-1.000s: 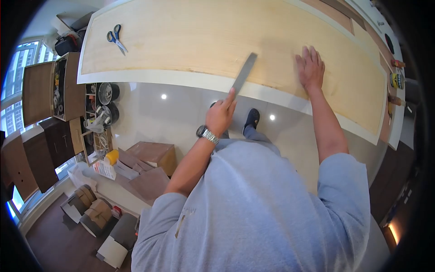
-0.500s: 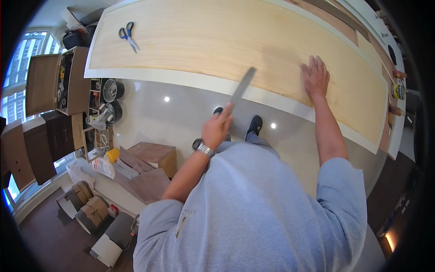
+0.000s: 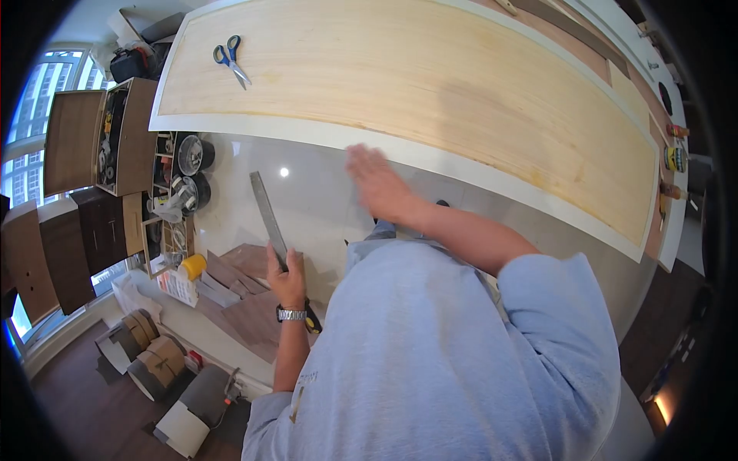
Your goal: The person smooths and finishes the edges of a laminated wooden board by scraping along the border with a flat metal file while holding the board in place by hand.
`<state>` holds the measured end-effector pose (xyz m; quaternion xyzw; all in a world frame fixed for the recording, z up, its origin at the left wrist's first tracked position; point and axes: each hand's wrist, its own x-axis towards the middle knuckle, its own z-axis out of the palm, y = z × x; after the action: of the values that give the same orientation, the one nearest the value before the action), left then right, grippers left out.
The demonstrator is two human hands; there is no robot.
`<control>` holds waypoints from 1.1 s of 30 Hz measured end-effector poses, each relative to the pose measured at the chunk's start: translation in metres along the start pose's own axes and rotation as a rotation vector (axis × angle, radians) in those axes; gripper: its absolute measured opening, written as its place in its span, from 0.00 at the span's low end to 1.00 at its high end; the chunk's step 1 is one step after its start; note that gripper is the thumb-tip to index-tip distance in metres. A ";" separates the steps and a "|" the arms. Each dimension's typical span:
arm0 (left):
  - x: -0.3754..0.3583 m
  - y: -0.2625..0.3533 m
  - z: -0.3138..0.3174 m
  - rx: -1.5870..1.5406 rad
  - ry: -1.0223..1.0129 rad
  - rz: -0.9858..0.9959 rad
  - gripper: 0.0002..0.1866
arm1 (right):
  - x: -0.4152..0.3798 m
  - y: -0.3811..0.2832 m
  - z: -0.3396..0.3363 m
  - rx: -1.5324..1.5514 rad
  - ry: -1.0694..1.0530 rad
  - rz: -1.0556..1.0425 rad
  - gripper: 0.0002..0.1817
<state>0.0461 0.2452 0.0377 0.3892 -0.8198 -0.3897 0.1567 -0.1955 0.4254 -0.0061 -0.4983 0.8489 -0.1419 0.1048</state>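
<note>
My left hand (image 3: 287,283), with a metal watch at the wrist, is closed round a long flat metal file (image 3: 266,211). The file points up and away from me, over the floor left of my body; a black and yellow handle end shows beside the wrist. My right hand (image 3: 377,183) reaches across my front to the near white edge of a large wooden panel (image 3: 369,69), its fingers stretched out, slightly blurred and holding nothing. On the panel's left part lie scissors (image 3: 232,60) with blue and black handles.
Brown boards (image 3: 246,296) are stacked on the floor at left, near a yellow container (image 3: 191,266). Black buckets (image 3: 194,155) stand by a shelf and an open wooden cabinet (image 3: 127,138). Small bottles and a yellow-labelled can (image 3: 676,159) sit beyond the panel's right end.
My left hand has drawn the file back from over the panel's edge, down and left. My right hand has left the panel's surface and swung left to its near edge.
</note>
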 end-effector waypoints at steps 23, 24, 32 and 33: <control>0.029 0.001 0.038 -0.102 -0.208 0.159 0.26 | -0.057 0.049 -0.012 -0.101 0.327 0.162 0.21; 0.029 0.001 0.042 -0.139 -0.212 0.164 0.26 | -0.064 0.063 -0.007 -0.163 0.419 0.139 0.18; -0.023 0.046 0.079 -0.018 -0.143 0.150 0.25 | -0.106 0.098 -0.025 -0.026 0.467 0.016 0.04; -0.035 0.049 0.085 -0.053 -0.186 0.112 0.24 | -0.116 0.104 -0.025 -0.003 0.473 0.020 0.04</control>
<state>-0.0041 0.3354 0.0213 0.3006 -0.8407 -0.4363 0.1116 -0.2323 0.5779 -0.0146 -0.4429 0.8550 -0.2521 -0.0964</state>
